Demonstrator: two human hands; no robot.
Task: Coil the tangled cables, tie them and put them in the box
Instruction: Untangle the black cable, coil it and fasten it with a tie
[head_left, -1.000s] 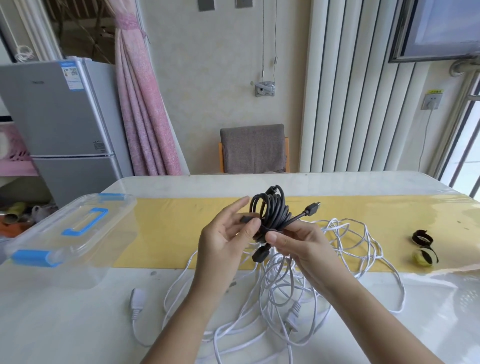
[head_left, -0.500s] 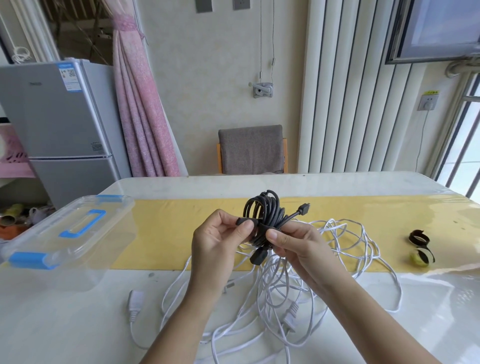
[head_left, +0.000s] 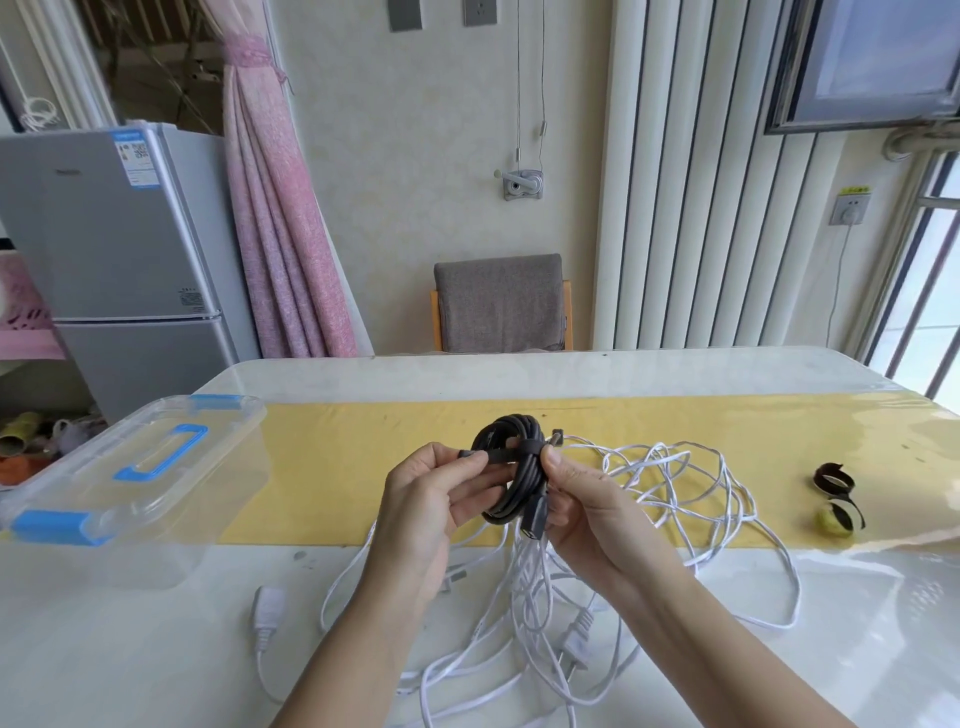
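Note:
A coiled black cable (head_left: 511, 470) hangs above the table's middle, held between both hands. My right hand (head_left: 587, 512) pinches the coil on its right side. A black strap (head_left: 506, 453) runs across the coil; my left hand (head_left: 434, 504) grips the strap's left end. Under the hands lies a tangled white cable (head_left: 639, 519) with a white plug (head_left: 267, 616) at the lower left. The clear plastic box (head_left: 124, 467), blue handle and latches, lid on, stands at the table's left edge.
Two rolled straps, one black (head_left: 832, 478) and one yellow-black (head_left: 839, 518), lie on the yellow runner (head_left: 337, 467) at the right. A grey chair (head_left: 501, 301) stands behind the table and a fridge (head_left: 119, 260) at the far left.
The black coil has turned so its end plug now hangs downward. The strap has been drawn across the coil, and my left hand has shifted to pull its left end.

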